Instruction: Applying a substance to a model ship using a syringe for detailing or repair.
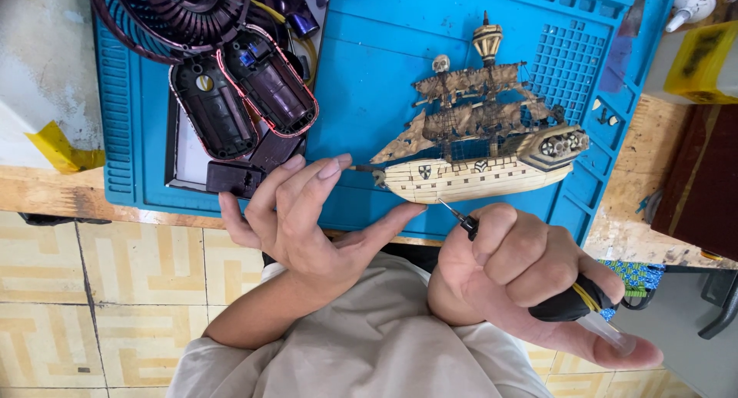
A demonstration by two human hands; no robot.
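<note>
A small wooden model ship [477, 156] with brown sails, a skull and a round lantern top stands on a blue work mat [384, 52]. My left hand [304, 217] rests open at the mat's near edge, its thumb tip touching the ship's bow. My right hand [523, 271] grips a black-handled precision screwdriver [565, 302]. The screwdriver's thin tip [450, 207] points at the lower hull of the ship.
A dark fan grille [165, 13] and an opened dark housing with red edges [246, 90] lie on the mat's left part. A yellow block [703, 63] and a white bottle [692, 2] sit at the far right. Tiled floor [100, 298] lies below the wooden bench edge [46, 190].
</note>
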